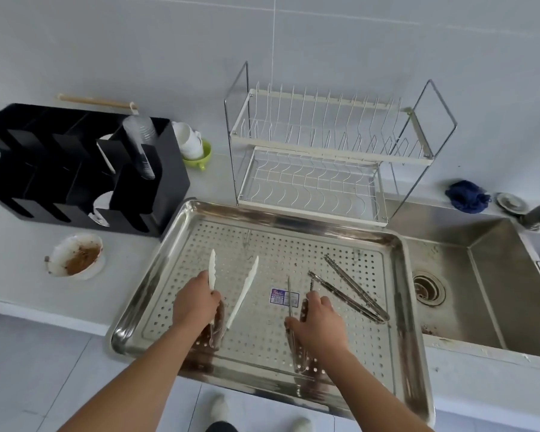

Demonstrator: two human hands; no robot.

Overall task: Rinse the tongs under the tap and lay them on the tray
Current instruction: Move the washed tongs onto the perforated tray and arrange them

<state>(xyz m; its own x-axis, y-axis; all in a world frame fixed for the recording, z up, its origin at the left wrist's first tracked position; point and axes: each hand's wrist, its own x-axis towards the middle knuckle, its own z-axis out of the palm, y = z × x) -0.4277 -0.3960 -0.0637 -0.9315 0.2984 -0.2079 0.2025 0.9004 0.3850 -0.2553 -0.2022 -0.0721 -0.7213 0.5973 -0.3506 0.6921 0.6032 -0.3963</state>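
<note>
Left hand (194, 302): fingers pinched white-tipped plastic tongs (245, 288) over perforated steel tray (396, 307).
Right hand (320, 322): fingers gripped slim steel tongs (290, 302).

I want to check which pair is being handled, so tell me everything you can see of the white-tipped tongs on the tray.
The white-tipped tongs have two pale, plastic-looking arms with serrated edges, spread apart in a V pointing away from the person. The left hand grips one arm near the handle end, which looks brownish. They sit over the left part of the perforated steel tray.
</note>
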